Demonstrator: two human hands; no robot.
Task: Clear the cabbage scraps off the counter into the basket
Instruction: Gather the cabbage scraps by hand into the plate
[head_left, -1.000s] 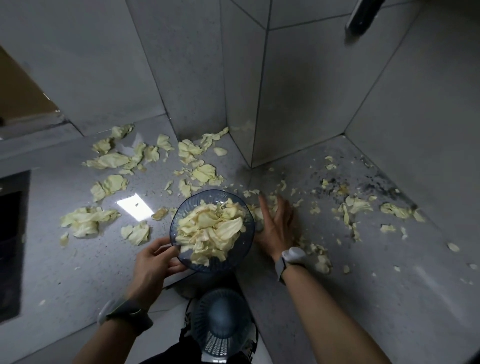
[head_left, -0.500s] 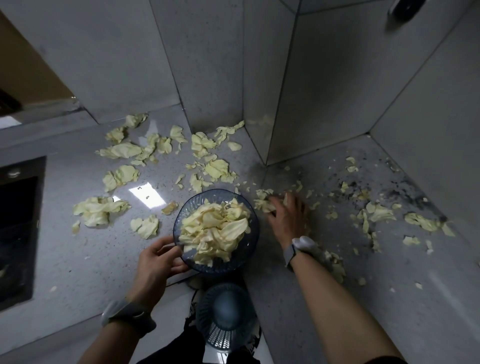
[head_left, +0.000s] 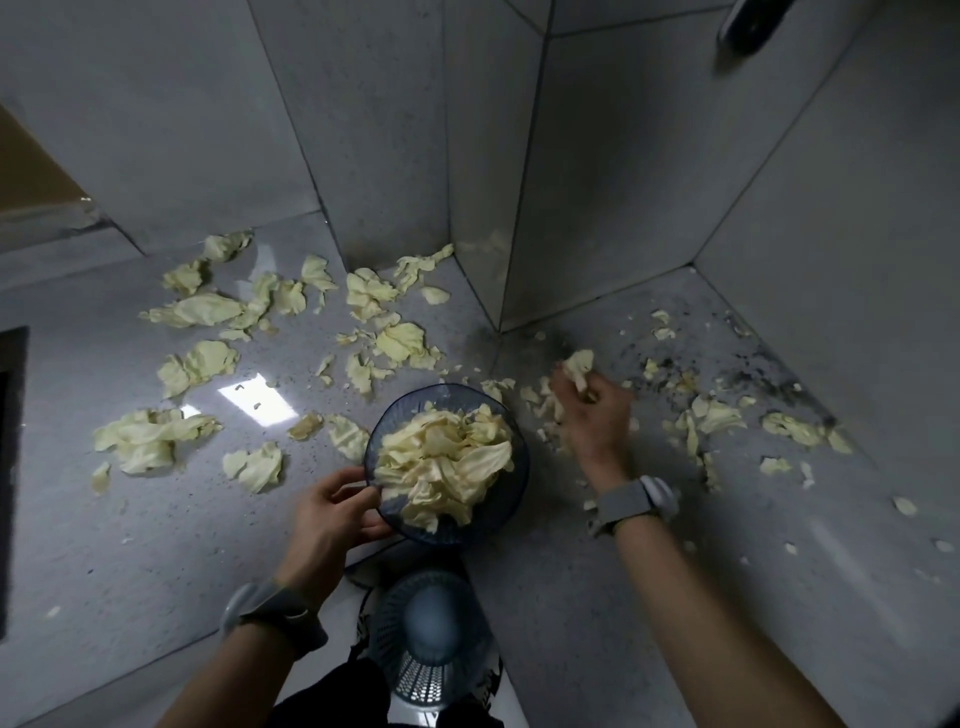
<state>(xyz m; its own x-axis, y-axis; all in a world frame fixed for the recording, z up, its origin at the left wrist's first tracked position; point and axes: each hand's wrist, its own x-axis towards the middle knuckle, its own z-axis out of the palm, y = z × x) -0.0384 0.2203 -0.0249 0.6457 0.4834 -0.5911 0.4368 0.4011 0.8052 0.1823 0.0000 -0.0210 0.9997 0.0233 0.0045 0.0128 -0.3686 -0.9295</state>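
A round blue basket (head_left: 511, 493) heaped with pale yellow cabbage scraps (head_left: 441, 462) sits at the inner corner of the grey counter (head_left: 156, 545). My left hand (head_left: 327, 514) grips its near-left rim. My right hand (head_left: 592, 410) is just right of the basket, lifted off the counter, its fingers curled round a bunch of scraps (head_left: 579, 366). More cabbage pieces (head_left: 197, 309) lie scattered over the left counter. Smaller bits (head_left: 711, 415) lie on the right counter.
Grey tiled walls close the counter at the back, with a jutting wall corner (head_left: 493, 312) behind the basket. A dark sink opening (head_left: 8, 467) is at the far left. A second blue perforated basket (head_left: 431, 639) stands below the counter edge by my body.
My right hand went from lying flat on the counter to curling round scraps and lifting them. The left hand and the basket have stayed put. The view shifted slightly.
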